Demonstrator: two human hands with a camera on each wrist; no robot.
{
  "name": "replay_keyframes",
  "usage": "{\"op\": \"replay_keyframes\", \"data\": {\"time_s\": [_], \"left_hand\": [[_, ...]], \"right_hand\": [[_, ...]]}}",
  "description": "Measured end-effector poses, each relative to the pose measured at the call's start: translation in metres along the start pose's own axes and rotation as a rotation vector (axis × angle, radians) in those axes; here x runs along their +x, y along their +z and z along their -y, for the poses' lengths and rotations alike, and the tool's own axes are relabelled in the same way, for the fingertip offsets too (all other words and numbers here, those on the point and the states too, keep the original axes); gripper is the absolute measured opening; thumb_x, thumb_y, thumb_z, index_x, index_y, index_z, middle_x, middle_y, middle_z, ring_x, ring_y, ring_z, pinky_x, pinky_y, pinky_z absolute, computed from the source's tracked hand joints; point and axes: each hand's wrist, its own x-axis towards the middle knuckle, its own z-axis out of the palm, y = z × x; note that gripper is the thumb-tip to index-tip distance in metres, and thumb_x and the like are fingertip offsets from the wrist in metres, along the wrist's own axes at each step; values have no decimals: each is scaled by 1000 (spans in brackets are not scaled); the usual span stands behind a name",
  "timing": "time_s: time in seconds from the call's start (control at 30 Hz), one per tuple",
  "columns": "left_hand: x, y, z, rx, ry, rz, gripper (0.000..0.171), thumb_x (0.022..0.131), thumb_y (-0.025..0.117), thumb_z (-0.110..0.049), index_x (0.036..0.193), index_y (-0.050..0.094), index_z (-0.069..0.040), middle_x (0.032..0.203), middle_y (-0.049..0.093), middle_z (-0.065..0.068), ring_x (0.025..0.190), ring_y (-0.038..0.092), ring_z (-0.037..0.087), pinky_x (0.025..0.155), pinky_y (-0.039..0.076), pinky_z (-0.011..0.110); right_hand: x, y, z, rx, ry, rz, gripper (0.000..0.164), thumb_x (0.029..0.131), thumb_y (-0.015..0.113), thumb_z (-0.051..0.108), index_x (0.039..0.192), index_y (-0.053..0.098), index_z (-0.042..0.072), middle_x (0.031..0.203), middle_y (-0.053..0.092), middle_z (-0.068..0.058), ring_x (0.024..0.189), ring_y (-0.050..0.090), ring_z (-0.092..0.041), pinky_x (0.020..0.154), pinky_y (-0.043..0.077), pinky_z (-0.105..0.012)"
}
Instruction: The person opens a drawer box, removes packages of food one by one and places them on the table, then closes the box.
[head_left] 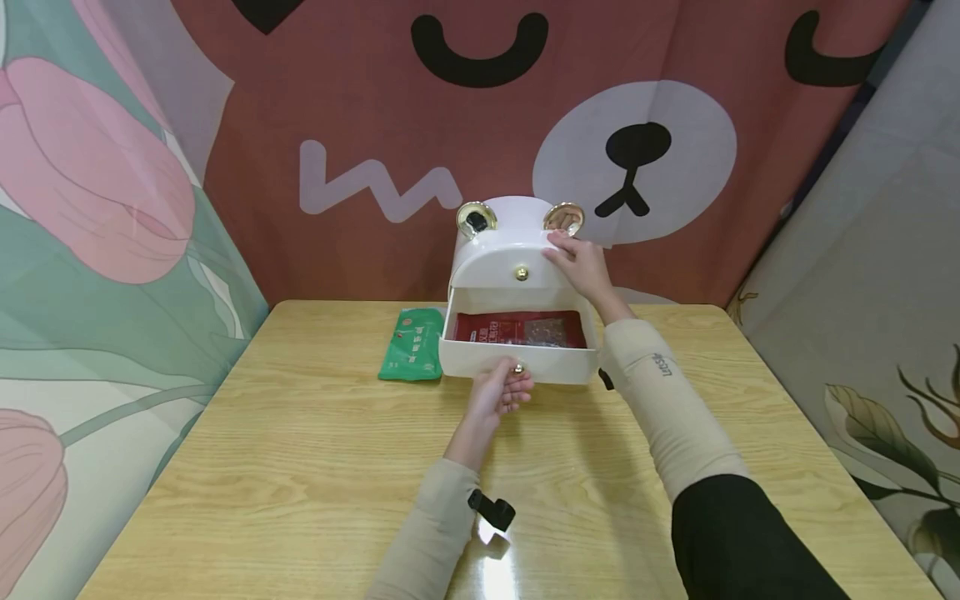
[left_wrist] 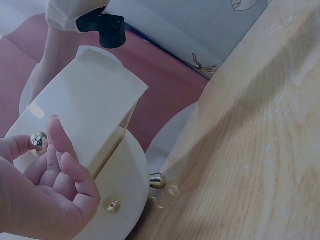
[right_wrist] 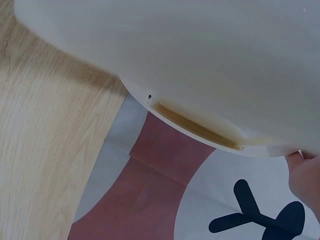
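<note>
A white chest with a domed top (head_left: 517, 221) and two gold ears stands towards the back of the table. Its lower drawer (head_left: 487, 364) is pulled out, and a dark red packet (head_left: 525, 329) lies inside. My left hand (head_left: 491, 396) pinches the drawer's gold knob (left_wrist: 39, 142) between thumb and finger, the other fingers loosely bent. With its fingers against the upper right front of the chest, my right hand (head_left: 583, 265) touches it just below the right ear (head_left: 564, 218). The right wrist view shows this hand only at the edge, beside the white chest (right_wrist: 200, 60).
A green packet (head_left: 412, 343) lies on the wooden table (head_left: 300, 450) just left of the chest. Another gold knob (head_left: 522, 273) sits on the closed upper front. Behind the table hangs a red-brown cloth (head_left: 337, 258) with a bear print.
</note>
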Motion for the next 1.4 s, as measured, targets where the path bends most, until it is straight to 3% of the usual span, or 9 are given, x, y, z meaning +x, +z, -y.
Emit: {"op": "replay_keyframes", "data": {"time_s": [0.23,1.03,1.4], "left_hand": [[2,-1,3,-1,2,-9,25,82,55,-28,76,64,-6,63,64,1,47,55,8,44,37,18],[-1,-3,5,-8,-4,5,26,82,56,-29,77,65,-6,64,64,2,45,54,8,42,37,18],[-1,-7,2,82,15,80,31,88,51,-28,84,64,0,61,63,-1,45,54,5,40,35,16]], "right_hand": [[-1,-1,2,7,1,-1,37,85,62,21,116,58,1,122,51,-13,117,45,-22,97,32,-28],[-2,-1,3,15,19,-2,37,85,62,22,116,58,1,122,51,-12,116,45,-22,97,31,-28],[-2,-1,2,23,14,2,37,85,61,20,116,58,0,122,51,-13,117,45,-23,97,32,-29]]}}
